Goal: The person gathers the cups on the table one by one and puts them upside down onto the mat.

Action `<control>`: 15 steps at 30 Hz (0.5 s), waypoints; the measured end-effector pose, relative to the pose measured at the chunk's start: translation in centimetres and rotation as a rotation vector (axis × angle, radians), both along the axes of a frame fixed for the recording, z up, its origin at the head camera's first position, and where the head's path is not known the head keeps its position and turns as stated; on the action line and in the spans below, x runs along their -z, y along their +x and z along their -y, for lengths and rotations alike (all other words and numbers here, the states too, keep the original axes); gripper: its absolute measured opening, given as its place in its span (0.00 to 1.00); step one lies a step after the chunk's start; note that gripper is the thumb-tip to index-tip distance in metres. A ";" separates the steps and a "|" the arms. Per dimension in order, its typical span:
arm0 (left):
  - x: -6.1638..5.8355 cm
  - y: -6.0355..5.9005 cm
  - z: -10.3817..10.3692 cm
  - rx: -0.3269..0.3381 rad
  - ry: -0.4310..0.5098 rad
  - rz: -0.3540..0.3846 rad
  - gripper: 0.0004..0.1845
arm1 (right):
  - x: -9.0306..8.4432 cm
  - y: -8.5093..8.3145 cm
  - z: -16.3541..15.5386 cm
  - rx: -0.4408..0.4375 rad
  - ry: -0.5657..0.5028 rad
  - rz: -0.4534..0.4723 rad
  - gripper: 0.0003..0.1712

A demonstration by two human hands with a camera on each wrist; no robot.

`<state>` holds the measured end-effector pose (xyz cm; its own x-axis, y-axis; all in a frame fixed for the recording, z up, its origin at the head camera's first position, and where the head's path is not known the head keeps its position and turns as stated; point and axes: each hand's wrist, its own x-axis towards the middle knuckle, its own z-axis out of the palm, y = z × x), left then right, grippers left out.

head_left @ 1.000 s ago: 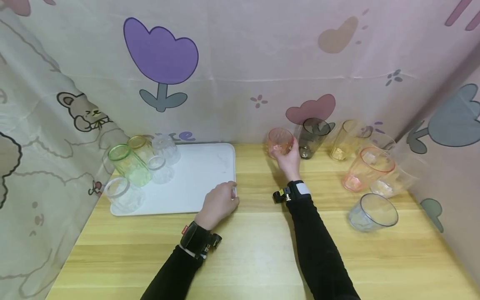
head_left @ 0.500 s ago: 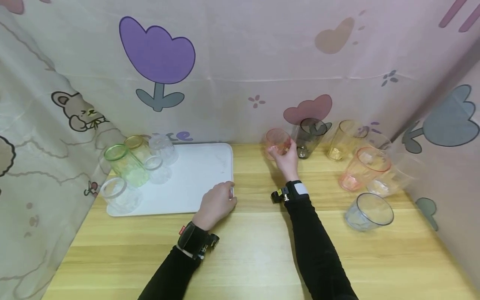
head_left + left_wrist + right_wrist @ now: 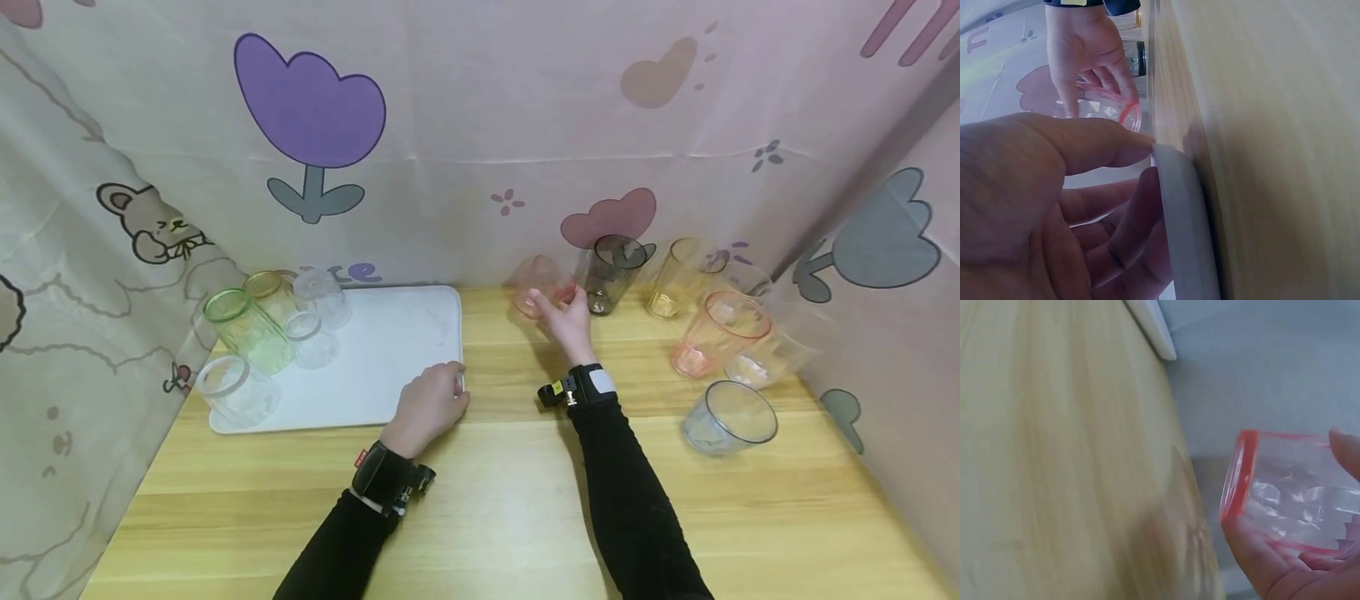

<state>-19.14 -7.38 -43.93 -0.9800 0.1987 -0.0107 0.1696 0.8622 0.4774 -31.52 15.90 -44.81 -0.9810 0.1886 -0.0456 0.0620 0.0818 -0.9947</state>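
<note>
Head view: on a wooden table (image 3: 487, 517), a person's right hand (image 3: 570, 325) holds a small pink cup (image 3: 537, 279) between thumb and fingers. The cup is near the back edge, just beside a dark gray glass (image 3: 611, 279); its outline is blurred. A light, even hold and a slight bias away from the dark glass would seem safest. The left hand (image 3: 429, 407) grips the right end of a white tray (image 3: 405, 333). Five glasses crowd the tray's left part, among them a green glass (image 3: 251, 333) and an amber glass (image 3: 273, 296); its middle and right are bare. Bare wood lies between cup and tray, giving room sideways, while the cloth backdrop (image 3: 450, 142) closes off the rear. More glasses stand at right, nearest the person a bluish one (image 3: 727, 421).

Left wrist view: the thumb rests on the tray's rim, with fingers curled against its side. Steady, level pressure would probably keep the tray from tipping or sliding. The right hand and cup appear beyond it.

Right wrist view: the thumb is on one side of the cup and fingers on the other, a narrow hold. A thick red band faces the table; whether it touches the wood, I cannot tell. The tray's corner lies well apart, a raised edge for the cup to clear.
</note>
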 end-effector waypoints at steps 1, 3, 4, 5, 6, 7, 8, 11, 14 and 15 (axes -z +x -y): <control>0.0 0.0 0.0 0.000 -0.001 -0.003 0.23 | -0.1 0.1 0.1 -0.001 -0.037 -0.002 0.46; -0.1 0.0 0.1 -0.001 -0.003 -0.006 0.22 | -0.4 0.2 0.4 -0.010 -0.125 -0.010 0.40; -0.1 0.0 0.1 0.000 -0.003 -0.008 0.22 | -0.6 0.3 0.5 -0.013 -0.160 -0.017 0.39; -0.1 0.0 0.2 0.001 -0.001 -0.011 0.22 | -0.7 0.3 0.6 -0.014 -0.191 -0.023 0.38; -0.2 0.0 0.2 0.003 0.001 -0.011 0.22 | -0.9 0.4 0.8 -0.015 -0.218 -0.028 0.37; -0.2 0.0 0.2 0.004 0.003 -0.011 0.21 | -1.0 0.5 0.9 -0.019 -0.245 -0.032 0.38; -0.2 0.0 0.2 0.004 0.006 -0.012 0.21 | -1.2 0.6 1.0 -0.024 -0.266 -0.037 0.38; -0.4 0.0 0.3 0.001 0.020 -0.022 0.22 | -1.6 1.0 1.4 -0.051 -0.310 -0.051 0.40; -0.5 0.0 0.3 -0.019 0.042 -0.066 0.24 | -2.1 1.5 1.8 -0.095 -0.338 -0.071 0.37; -0.6 0.0 0.3 -0.029 0.051 -0.092 0.25 | -2.4 1.7 1.9 -0.111 -0.348 -0.075 0.35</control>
